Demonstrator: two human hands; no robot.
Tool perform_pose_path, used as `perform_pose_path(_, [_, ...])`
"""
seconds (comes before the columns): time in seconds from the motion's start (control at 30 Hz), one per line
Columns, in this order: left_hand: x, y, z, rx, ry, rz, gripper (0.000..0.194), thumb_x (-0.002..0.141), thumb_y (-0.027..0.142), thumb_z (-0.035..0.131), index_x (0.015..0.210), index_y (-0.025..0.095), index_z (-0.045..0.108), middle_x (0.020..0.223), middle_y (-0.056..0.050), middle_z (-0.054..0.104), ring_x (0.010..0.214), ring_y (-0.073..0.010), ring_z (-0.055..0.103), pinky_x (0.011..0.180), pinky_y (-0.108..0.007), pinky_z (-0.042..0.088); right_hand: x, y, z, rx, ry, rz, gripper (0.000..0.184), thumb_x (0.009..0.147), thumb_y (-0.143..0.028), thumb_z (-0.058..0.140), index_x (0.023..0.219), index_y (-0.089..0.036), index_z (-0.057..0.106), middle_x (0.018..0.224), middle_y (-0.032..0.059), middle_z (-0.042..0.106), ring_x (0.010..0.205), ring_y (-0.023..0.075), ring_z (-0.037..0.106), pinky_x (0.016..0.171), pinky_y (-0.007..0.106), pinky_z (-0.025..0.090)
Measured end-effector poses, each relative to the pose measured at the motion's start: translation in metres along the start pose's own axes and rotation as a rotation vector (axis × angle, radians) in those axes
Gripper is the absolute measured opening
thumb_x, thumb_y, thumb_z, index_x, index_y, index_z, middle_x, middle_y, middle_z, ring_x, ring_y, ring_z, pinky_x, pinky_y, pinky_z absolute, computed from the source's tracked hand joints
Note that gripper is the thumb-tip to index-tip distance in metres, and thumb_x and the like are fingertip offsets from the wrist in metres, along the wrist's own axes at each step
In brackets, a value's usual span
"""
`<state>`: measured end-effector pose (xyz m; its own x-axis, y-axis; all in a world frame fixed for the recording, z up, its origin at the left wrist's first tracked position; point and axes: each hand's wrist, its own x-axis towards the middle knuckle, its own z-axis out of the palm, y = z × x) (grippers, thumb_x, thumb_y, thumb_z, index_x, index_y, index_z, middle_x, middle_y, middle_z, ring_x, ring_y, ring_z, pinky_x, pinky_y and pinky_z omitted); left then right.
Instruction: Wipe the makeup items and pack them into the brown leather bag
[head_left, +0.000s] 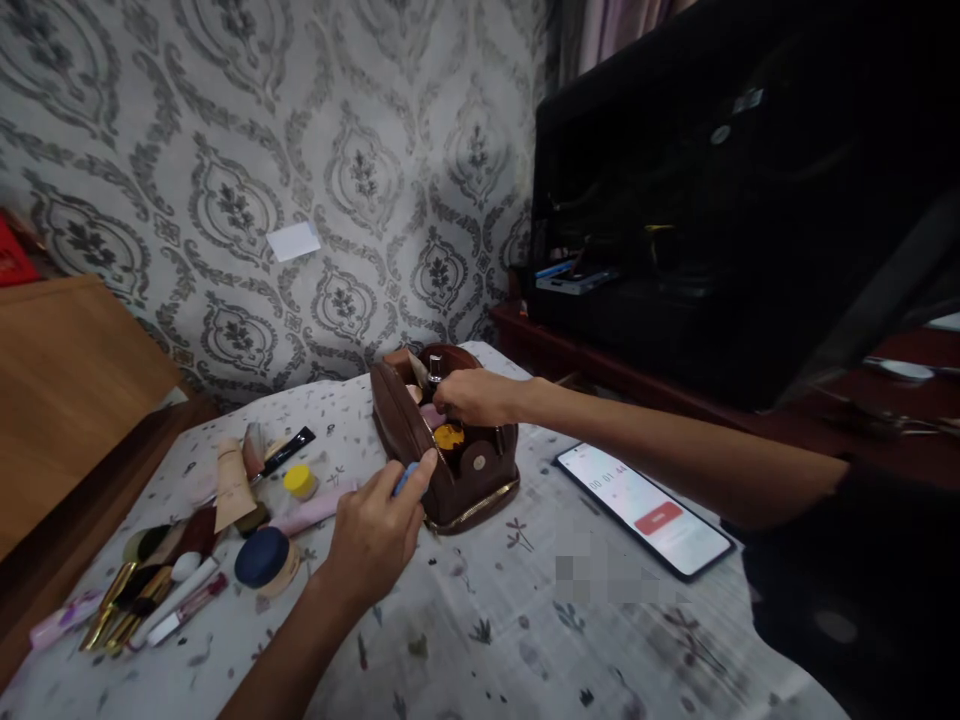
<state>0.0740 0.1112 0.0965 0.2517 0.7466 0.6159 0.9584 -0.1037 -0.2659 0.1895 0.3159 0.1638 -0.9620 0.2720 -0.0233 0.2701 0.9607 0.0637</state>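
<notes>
Beside the part-filled bag (390, 408), many cosmetics (262, 558) lie loose; my left hand (375, 525) grips a blue item (406, 479), my right hand (478, 397) reaches inside, its hold I can't tell.

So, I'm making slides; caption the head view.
Right hand in an open bag, left hand holding a blue item, makeup on the cloth.

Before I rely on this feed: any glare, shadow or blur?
Head view: dim, near-black at upper right; head view: shadow inside the brown cosmetic bag; head view: smartphone screen bright, its digits soft; head view: a blocky pixelated patch on the printed cloth.
</notes>
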Motion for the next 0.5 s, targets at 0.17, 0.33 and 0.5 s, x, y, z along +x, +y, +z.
perform_pose_path(0.17, [0.0,0.0,0.0,0.003,-0.02,-0.002,0.043,0.091,0.011,0.042,0.133,0.017,0.051,0.085,-0.001,0.059,0.065,-0.0147,0.063,0.049,-0.026,0.044,0.003,0.002,-0.001,-0.051,-0.001,-0.015,0.025,0.089,-0.014,0.049,0.091,-0.014,0.073,0.094,0.0129,0.074,0.09,0.0229,0.068,0.064,0.027,0.036])
perform_pose_path(0.33, [-0.001,0.001,0.001,0.013,-0.056,-0.023,0.046,0.09,0.012,0.044,0.136,0.019,0.048,0.085,-0.001,0.06,0.068,-0.0154,0.064,0.05,-0.025,0.047,-0.016,-0.009,-0.015,-0.041,-0.016,-0.014,0.032,0.097,-0.024,0.045,0.091,-0.014,0.074,0.09,0.0121,0.074,0.083,0.0201,0.068,0.064,0.026,0.038])
perform_pose_path(0.5, [-0.002,0.001,0.003,0.019,-0.051,-0.025,0.047,0.091,0.012,0.042,0.137,0.02,0.046,0.084,0.0,0.059,0.067,-0.0148,0.063,0.048,-0.024,0.046,-0.027,-0.018,-0.016,-0.045,-0.202,-0.013,0.025,0.091,-0.013,0.051,0.093,-0.012,0.075,0.084,0.0115,0.075,0.073,0.019,0.068,0.059,0.026,0.039])
